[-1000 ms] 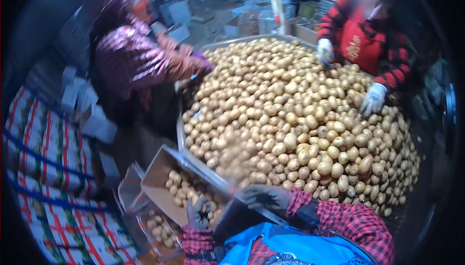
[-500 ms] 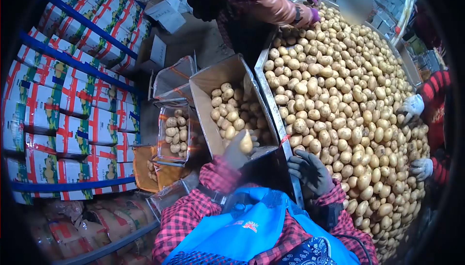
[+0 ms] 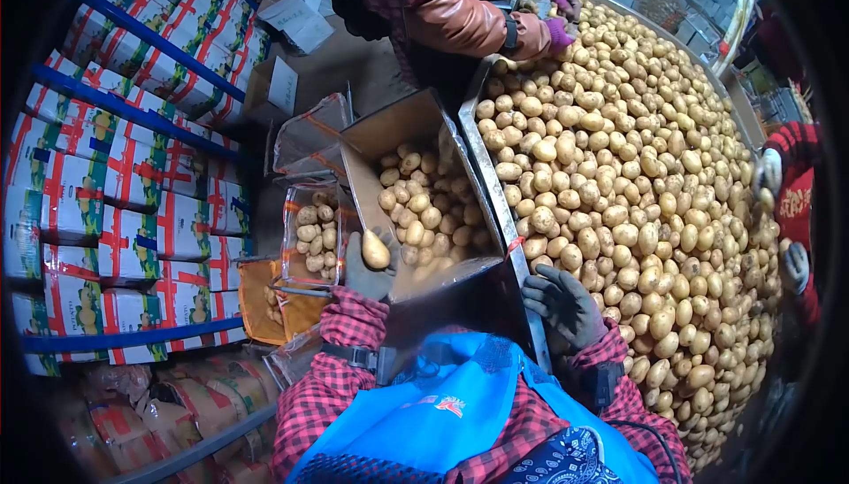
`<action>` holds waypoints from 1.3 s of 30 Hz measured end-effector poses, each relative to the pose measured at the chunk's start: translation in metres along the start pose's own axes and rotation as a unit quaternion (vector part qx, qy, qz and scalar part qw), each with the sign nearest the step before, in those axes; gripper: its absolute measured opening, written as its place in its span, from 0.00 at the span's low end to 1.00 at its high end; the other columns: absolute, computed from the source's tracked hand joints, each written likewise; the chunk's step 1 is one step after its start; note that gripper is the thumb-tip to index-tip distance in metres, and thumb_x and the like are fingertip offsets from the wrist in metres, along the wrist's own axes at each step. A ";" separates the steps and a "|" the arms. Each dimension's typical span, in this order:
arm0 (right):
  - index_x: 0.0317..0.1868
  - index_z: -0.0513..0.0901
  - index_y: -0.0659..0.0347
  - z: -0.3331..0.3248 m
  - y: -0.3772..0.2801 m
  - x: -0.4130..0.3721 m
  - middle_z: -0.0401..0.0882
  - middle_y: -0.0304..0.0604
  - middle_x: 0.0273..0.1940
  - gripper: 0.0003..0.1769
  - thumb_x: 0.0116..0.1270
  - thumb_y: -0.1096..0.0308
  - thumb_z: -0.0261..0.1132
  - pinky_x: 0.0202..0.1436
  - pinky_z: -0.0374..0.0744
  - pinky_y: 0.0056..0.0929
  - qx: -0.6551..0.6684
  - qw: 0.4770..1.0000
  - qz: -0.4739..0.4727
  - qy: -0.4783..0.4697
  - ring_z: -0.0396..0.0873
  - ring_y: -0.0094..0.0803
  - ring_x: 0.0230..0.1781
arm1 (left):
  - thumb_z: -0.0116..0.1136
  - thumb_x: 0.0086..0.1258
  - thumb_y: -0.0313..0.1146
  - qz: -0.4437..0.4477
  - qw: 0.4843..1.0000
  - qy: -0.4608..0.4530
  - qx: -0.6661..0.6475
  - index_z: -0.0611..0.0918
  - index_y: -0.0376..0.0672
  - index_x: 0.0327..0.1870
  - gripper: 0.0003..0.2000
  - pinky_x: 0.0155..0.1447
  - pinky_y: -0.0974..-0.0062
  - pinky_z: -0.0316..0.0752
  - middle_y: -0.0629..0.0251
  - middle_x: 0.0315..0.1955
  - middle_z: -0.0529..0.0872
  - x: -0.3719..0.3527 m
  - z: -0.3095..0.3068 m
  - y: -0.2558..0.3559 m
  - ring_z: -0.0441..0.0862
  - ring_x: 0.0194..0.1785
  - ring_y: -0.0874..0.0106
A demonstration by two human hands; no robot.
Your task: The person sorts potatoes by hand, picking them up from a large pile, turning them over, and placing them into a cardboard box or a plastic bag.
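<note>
My left hand, in a grey glove, holds a potato beside the near left corner of a cardboard box. Loose potatoes lie inside that box. My right hand, also gloved, rests with fingers apart and nothing in them at the metal rim of a table. Heaped on this table is a large pile of potatoes, right next to my right fingers.
Left of the box stand a lined crate with potatoes and an orange-lined container. Printed cartons are stacked behind blue bars. A co-worker's purple-gloved hand reaches the pile's far side; another person's gloved hand is at right.
My left hand has moved left with its potato, from over the box to its left edge. My right hand has barely moved. The hands of the person at right have shifted.
</note>
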State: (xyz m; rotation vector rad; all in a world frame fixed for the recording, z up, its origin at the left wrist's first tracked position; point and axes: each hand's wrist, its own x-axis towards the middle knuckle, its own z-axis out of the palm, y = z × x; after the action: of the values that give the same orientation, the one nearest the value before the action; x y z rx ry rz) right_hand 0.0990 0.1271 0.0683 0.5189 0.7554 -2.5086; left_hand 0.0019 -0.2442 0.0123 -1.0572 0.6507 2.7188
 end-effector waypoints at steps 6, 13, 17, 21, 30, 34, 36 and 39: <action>0.67 0.66 0.65 -0.002 -0.001 0.000 0.73 0.52 0.57 0.26 0.78 0.56 0.49 0.65 0.74 0.40 0.017 1.000 0.012 -0.012 0.75 0.42 0.58 | 0.56 0.71 0.46 0.086 0.996 0.020 -0.023 0.79 0.46 0.49 0.15 0.57 0.59 0.80 0.67 0.44 0.82 0.000 0.003 0.019 0.79 0.52 0.67; 0.65 0.69 0.64 0.001 0.000 0.003 0.75 0.53 0.57 0.25 0.77 0.55 0.50 0.65 0.74 0.40 0.012 1.000 0.015 -0.004 0.75 0.43 0.58 | 0.59 0.70 0.43 0.105 0.994 0.010 -0.033 0.79 0.46 0.51 0.15 0.57 0.59 0.81 0.66 0.48 0.81 0.020 -0.052 0.029 0.77 0.56 0.67; 0.65 0.69 0.63 0.002 -0.003 0.001 0.74 0.54 0.57 0.25 0.77 0.55 0.50 0.66 0.73 0.40 0.018 1.000 0.009 -0.006 0.75 0.43 0.58 | 0.64 0.65 0.45 0.095 0.986 0.070 -0.122 0.81 0.49 0.50 0.16 0.53 0.60 0.84 0.67 0.42 0.85 0.026 -0.085 0.067 0.81 0.51 0.68; 0.63 0.71 0.64 0.017 -0.008 -0.009 0.77 0.50 0.53 0.23 0.76 0.57 0.54 0.62 0.76 0.37 -0.025 0.998 -0.056 -0.016 0.76 0.39 0.55 | 0.56 0.68 0.46 0.265 0.962 0.047 -0.044 0.74 0.48 0.58 0.20 0.61 0.56 0.75 0.60 0.53 0.77 0.008 -0.158 0.166 0.73 0.59 0.62; 0.53 0.76 0.61 -0.018 -0.035 -0.012 0.74 0.36 0.43 0.14 0.74 0.62 0.57 0.47 0.75 0.24 0.028 0.993 -0.092 -0.063 0.73 0.25 0.41 | 0.44 0.74 0.41 0.198 0.955 -0.016 0.220 0.63 0.42 0.71 0.26 0.68 0.61 0.65 0.55 0.64 0.69 0.029 0.052 0.031 0.65 0.67 0.59; 0.65 0.71 0.64 -0.035 -0.104 -0.123 0.75 0.43 0.60 0.22 0.74 0.65 0.57 0.68 0.69 0.31 -0.435 0.743 -0.396 0.320 0.71 0.31 0.62 | 0.50 0.71 0.31 0.223 0.827 -0.204 0.474 0.71 0.35 0.64 0.21 0.53 0.72 0.77 0.57 0.52 0.80 0.041 0.093 -0.058 0.78 0.53 0.67; 0.66 0.69 0.66 -0.024 -0.115 -0.184 0.72 0.45 0.62 0.23 0.75 0.66 0.56 0.70 0.67 0.30 -0.366 0.633 -0.522 0.438 0.69 0.32 0.64 | 0.50 0.74 0.31 0.248 0.787 -0.255 0.504 0.73 0.35 0.63 0.18 0.51 0.74 0.77 0.58 0.49 0.81 0.022 0.114 -0.101 0.79 0.49 0.69; 0.68 0.67 0.66 -0.057 -0.118 -0.245 0.70 0.53 0.63 0.28 0.70 0.67 0.60 0.70 0.68 0.34 -0.344 0.491 -0.554 0.577 0.70 0.40 0.64 | 0.50 0.75 0.29 0.187 0.752 -0.303 0.554 0.74 0.35 0.62 0.17 0.53 0.76 0.76 0.58 0.51 0.80 0.040 0.091 -0.139 0.79 0.50 0.71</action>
State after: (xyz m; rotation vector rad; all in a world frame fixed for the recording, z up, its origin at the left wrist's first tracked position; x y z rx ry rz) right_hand 0.2498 0.3273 0.1886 1.8417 3.2733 -1.7789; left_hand -0.0420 -0.0797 -0.0026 0.2643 2.0377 1.9636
